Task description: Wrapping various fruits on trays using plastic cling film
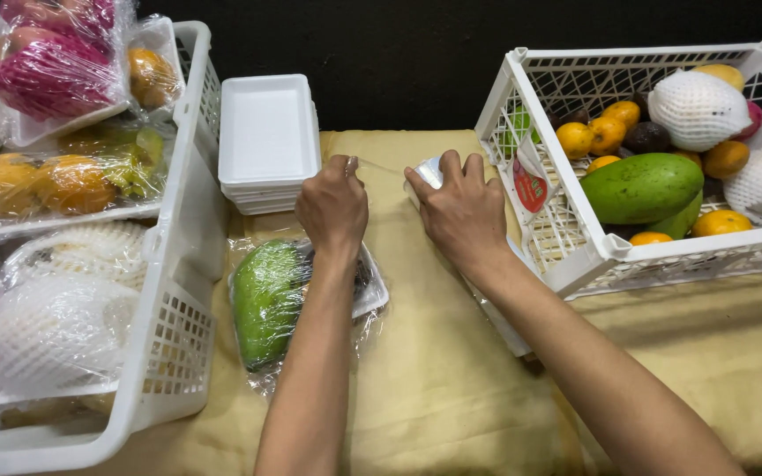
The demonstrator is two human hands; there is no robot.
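My left hand (332, 207) is closed, pinching the edge of a clear plastic film stretched toward my right hand. My right hand (459, 209) grips a roll of cling film (429, 172) at the back of the table. Under my left forearm lies a white foam tray (372, 295) holding a green mango (266, 300) wrapped in clear film. A dark fruit beside the mango is mostly hidden by my arm.
A stack of empty white foam trays (266, 141) stands behind my left hand. A white crate (178, 291) at left holds wrapped fruit trays. A white crate (566, 247) at right holds oranges, a green mango (641, 187) and net-sleeved fruit. Beige cloth (451, 388) covers the table.
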